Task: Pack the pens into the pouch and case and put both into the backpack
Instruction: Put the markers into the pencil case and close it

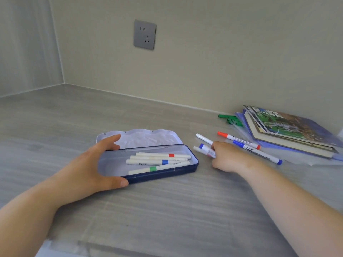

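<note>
A dark blue pen case [163, 173] lies open on the grey table, its pale lid [144, 137] folded back. Several white pens [159, 160] with red, blue and green bands lie inside it. My left hand [92, 167] grips the case's left end, thumb on the front rim and fingers on the back. My right hand [228, 156] rests to the right of the case, fingers closed around a few white pens [206, 149]. An orange-capped pen [239, 140] and a blue-capped pen [258, 152] lie loose beyond it. No pouch or backpack is in view.
A stack of books [289, 130] on clear plastic folders sits at the right, by the wall. Green pieces [232, 119] lie beside the stack. A wall socket [144, 34] is above. The table's front edge runs along the bottom left.
</note>
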A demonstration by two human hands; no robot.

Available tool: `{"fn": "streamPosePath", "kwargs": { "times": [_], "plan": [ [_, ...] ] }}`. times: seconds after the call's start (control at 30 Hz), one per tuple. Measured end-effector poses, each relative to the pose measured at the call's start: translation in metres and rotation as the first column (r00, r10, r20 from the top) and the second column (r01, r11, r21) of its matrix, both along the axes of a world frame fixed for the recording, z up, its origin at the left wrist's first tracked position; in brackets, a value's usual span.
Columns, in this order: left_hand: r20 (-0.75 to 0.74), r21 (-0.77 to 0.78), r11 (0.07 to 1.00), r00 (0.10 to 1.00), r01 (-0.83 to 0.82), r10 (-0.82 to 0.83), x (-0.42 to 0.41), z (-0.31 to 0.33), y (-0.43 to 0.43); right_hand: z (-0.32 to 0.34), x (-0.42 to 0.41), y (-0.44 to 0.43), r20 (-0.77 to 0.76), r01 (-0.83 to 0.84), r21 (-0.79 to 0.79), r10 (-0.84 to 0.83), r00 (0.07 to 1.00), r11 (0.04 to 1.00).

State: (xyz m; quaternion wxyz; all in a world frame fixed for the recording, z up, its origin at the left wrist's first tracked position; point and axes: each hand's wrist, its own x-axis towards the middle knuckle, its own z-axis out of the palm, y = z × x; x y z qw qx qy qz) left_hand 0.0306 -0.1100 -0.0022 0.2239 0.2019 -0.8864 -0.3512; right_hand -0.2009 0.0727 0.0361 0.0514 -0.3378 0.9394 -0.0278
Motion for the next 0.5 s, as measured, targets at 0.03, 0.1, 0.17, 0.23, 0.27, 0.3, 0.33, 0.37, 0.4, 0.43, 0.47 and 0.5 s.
{"fn": "streamPosePath", "kwargs": {
  "times": [0.03,0.1,0.17,0.23,0.27,0.3,0.33,0.37,0.4,0.43,0.47,0.5],
  "plan": [
    [0.005,0.003,1.0,1.0,0.001,-0.001,0.0,0.0,-0.001,0.0,-0.003,0.0,-0.016,-0.003,-0.057,0.002,1.0,0.998],
    [0.01,0.012,1.0,1.0,0.004,-0.004,0.0,-0.001,-0.002,0.002,-0.013,-0.001,-0.1,-0.03,-0.193,0.011,0.995,0.981],
    [0.013,0.018,1.0,1.0,0.003,-0.003,0.0,0.0,-0.002,0.003,-0.026,-0.004,-0.197,-0.078,-0.224,0.033,0.98,0.971],
    [0.013,0.025,1.0,1.0,-0.004,0.004,0.0,0.0,-0.002,0.002,-0.036,-0.009,-0.225,-0.105,-0.154,0.068,0.972,0.983],
    [0.008,0.031,0.999,1.0,-0.009,0.009,0.0,0.0,-0.001,0.0,-0.04,-0.012,-0.219,-0.115,-0.11,0.089,0.972,0.987],
    [0.006,0.038,0.999,1.0,-0.012,0.012,0.0,0.001,-0.001,-0.002,-0.042,-0.015,-0.205,-0.119,-0.072,0.102,0.973,0.99],
    [0.008,0.041,0.999,1.0,-0.013,0.012,0.0,0.001,-0.001,-0.004,-0.043,-0.018,-0.184,-0.115,-0.046,0.105,0.977,0.992],
    [0.012,0.041,0.999,1.0,-0.012,0.011,0.0,0.002,0.0,-0.005,-0.045,-0.02,-0.161,-0.109,-0.032,0.102,0.982,0.994],
    [0.017,0.041,0.999,1.0,-0.011,0.01,0.0,0.002,0.001,-0.005,-0.046,-0.022,-0.14,-0.108,-0.02,0.104,0.985,0.994],
    [0.018,0.041,0.999,1.0,-0.011,0.01,0.0,0.002,0.001,-0.004,-0.047,-0.023,-0.115,-0.109,-0.001,0.109,0.987,0.994],
    [0.019,0.043,0.999,1.0,-0.011,0.01,0.0,0.003,0.001,-0.002,-0.048,-0.024,-0.086,-0.11,0.026,0.112,0.99,0.994],
    [0.021,0.044,0.999,1.0,-0.009,0.008,0.0,0.003,0.002,0.0,-0.049,-0.024,-0.06,-0.109,0.053,0.112,0.992,0.993]
  ]
}}
